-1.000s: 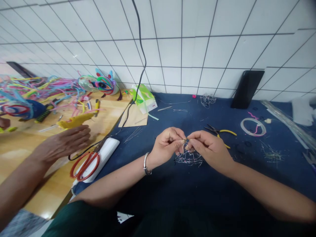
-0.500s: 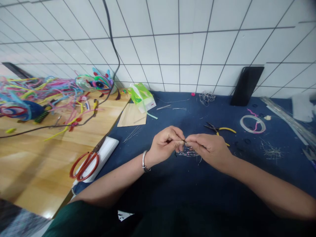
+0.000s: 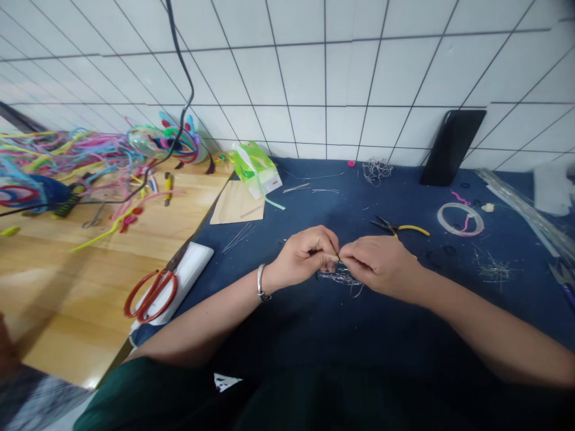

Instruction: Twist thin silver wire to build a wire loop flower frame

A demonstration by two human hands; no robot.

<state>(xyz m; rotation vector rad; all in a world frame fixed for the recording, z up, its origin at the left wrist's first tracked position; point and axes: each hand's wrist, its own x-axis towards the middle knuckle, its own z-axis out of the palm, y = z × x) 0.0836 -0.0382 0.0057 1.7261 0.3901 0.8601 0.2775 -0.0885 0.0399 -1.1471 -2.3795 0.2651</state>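
My left hand (image 3: 308, 254) and my right hand (image 3: 381, 263) meet over the dark blue cloth, fingertips pinched close together. Between them is a small dark piece, mostly hidden by the fingers, too small to name. Just below the fingertips hangs or lies a bundle of thin silvery wires (image 3: 342, 277) with shiny bits; whether it joins the pinched piece I cannot tell. Both hands are closed. Behind my right hand lie yellow-handled pliers (image 3: 406, 228), their handles partly covered by it.
Red-handled scissors (image 3: 153, 296) rest on a white power strip (image 3: 193, 269) at left. A black phone (image 3: 453, 146) leans on the tiled wall. Also around are a clear coil (image 3: 442, 222), loose wire pieces (image 3: 494, 270), a green packet (image 3: 256, 167) and colourful pipe cleaners (image 3: 90, 149).
Both hands keep their pinch, the fingertips shifting only slightly. The camera view has moved a little. At the lower left edge, a blurred part of another person has come into view.
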